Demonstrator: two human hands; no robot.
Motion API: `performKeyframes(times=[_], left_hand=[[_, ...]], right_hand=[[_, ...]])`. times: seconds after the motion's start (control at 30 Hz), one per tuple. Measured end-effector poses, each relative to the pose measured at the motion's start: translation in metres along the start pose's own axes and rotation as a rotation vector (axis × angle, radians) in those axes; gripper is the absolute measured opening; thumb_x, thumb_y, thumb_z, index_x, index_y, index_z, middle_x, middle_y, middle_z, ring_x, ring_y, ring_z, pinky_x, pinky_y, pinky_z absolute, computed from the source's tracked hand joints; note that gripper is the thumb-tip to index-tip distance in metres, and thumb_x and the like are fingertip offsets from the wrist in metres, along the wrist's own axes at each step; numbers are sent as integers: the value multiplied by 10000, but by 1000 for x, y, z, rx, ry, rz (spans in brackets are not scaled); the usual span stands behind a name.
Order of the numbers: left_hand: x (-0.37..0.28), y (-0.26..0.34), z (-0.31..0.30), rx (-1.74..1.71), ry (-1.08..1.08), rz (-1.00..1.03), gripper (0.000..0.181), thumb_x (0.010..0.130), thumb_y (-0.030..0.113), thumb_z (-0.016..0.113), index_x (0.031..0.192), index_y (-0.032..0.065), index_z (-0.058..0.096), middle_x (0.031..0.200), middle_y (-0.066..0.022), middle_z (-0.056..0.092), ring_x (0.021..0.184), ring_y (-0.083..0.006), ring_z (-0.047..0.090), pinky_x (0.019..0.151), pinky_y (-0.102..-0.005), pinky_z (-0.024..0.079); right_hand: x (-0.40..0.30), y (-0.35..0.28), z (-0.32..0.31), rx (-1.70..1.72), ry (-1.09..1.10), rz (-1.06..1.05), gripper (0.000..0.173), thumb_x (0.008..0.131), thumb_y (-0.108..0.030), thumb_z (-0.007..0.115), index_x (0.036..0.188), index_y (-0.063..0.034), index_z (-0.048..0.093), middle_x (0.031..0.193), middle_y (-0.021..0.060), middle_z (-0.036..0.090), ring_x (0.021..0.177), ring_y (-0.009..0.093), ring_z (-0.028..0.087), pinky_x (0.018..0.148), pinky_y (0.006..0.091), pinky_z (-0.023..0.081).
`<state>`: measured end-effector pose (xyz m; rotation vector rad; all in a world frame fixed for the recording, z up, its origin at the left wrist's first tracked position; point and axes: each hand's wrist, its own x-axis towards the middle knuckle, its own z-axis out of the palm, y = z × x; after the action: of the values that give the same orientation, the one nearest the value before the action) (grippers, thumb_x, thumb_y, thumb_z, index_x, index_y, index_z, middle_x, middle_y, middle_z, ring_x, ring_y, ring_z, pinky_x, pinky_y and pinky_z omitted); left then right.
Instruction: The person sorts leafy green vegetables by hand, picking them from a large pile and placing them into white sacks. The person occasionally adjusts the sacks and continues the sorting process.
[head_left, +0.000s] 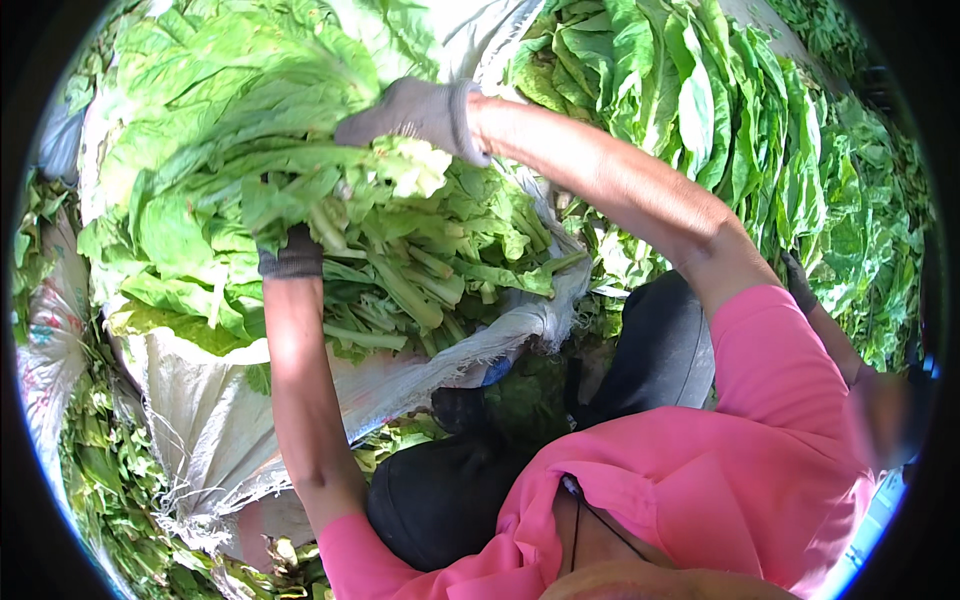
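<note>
Before me lies a heap of broad green leaves (225, 135), tobacco by their look, on a white woven plastic sheet (217, 397). My right hand (412, 116), in a grey knit glove, reaches across the top of a leaf bunch (300, 161) and grips it; its fingertips are hidden. Lower and to the left, my left hand (292, 253) wears a darker grey glove. Only its cuff and a little of the back show, since leaves cover the fingers. Thick pale cut stems (409, 289) point toward me below the bunch.
Another stack of upright leaves (705, 105) stands at the right. A co-worker's gloved hand (799, 281) touches leaves there, beside my right upper arm. The sheet's twisted, frayed edge (495, 337) runs before my dark-clad knees (442, 502). Loose leaves (112, 465) litter the lower left.
</note>
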<state>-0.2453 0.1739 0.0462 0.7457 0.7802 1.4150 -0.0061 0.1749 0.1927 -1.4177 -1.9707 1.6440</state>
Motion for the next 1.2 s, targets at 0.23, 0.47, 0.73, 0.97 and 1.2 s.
performKeyframes(times=[0.23,0.47,0.73,0.97,1.2], left_hand=[[-100,36,48,97,288,-211,515,882,357,466,1284,44,394,1193,-144,487,1039,-261,502,916,-385,416],[-179,47,68,319,520,-270,530,871,369,488,1278,40,406,1163,-138,514,1005,-253,523,890,-381,429],[-215,76,71,218,637,-223,548,858,382,513,1272,35,419,1130,-132,545,967,-243,547,861,-378,444],[-173,82,123,333,368,-286,520,846,440,511,1249,118,441,1189,-59,519,1102,-256,474,900,-416,398],[-101,31,68,1371,-254,342,260,739,409,604,831,169,642,754,-58,618,664,-248,573,688,-366,447]], right_hand=[[-97,-25,29,-12,182,150,436,667,-374,678,774,40,589,632,152,609,536,254,585,538,361,496],[-105,22,60,-124,90,-3,400,638,-395,688,647,1,634,588,122,599,581,266,584,594,369,485],[-108,-1,-1,242,-59,441,570,565,-366,798,980,-17,622,1057,145,578,891,253,548,682,405,485],[-81,65,-3,485,-77,54,852,640,-422,748,1300,-6,405,1361,188,363,1257,267,340,1017,317,287],[-85,58,6,508,-178,-167,636,737,-441,671,1203,-33,524,1221,100,535,1105,189,497,924,253,372]])
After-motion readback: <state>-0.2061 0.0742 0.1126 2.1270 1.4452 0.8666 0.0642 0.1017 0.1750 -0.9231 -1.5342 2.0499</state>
